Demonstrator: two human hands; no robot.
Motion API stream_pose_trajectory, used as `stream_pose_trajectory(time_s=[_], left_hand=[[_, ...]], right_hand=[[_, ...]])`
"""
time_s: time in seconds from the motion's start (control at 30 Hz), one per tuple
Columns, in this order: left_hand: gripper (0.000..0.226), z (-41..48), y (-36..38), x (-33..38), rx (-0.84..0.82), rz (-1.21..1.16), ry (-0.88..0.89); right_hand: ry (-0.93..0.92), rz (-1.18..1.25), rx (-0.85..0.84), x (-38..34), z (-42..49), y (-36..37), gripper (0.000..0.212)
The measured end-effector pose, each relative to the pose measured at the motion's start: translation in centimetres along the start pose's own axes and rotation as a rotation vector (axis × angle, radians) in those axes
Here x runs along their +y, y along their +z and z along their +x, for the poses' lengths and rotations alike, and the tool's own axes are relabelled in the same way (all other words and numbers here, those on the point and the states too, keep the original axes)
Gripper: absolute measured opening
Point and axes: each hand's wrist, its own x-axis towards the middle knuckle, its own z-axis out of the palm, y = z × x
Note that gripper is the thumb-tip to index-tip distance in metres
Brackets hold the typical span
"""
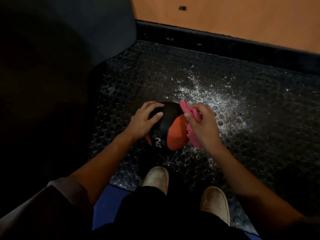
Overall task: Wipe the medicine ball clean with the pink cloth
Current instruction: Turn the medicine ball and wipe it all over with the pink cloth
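**Pink cloth pressing on the ball's right flank**

The right hand (203, 126) is gripping the bunched pink cloth (188, 108), fingers curled round it, and is holding it against the upper right side of the medicine ball (170, 119); a tail of the cloth is hanging down below the palm. The left hand (144, 120) is cupping the ball's upper left, fingers spread and curving over the black panel.

The ball (black with orange segments, a white "2 KG" facing the camera) is sitting on a black rubber mat (251, 161) patterned with round holes, directly ahead of the person's two pale shoes (156, 177). Just right of the ball and beyond it, a patch of glistening droplets (210, 94) is shining on the mat. A blue strip (105, 205) is showing at the mat's near edge. Farther out, a black skirting (207, 38) is running beneath an orange wall (225, 18), and a dark rounded pad (90, 32) is filling the upper left.
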Motion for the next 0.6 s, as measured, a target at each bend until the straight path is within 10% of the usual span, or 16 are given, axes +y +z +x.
stream_pose_trajectory(time_s=[0.13, 0.6], left_hand=[[0.05, 1.8, 3.3, 3.2, -0.081, 0.207, 0.023], [0.039, 4.5, 6.3, 6.3, -0.039, 0.359, 0.003]], right_hand=[[-0.197, -0.18, -0.072, 0.6, -0.8, -0.1, 0.02], [0.005, -0.087, -0.016, 3.5, 1.5, -3.6, 0.025]])
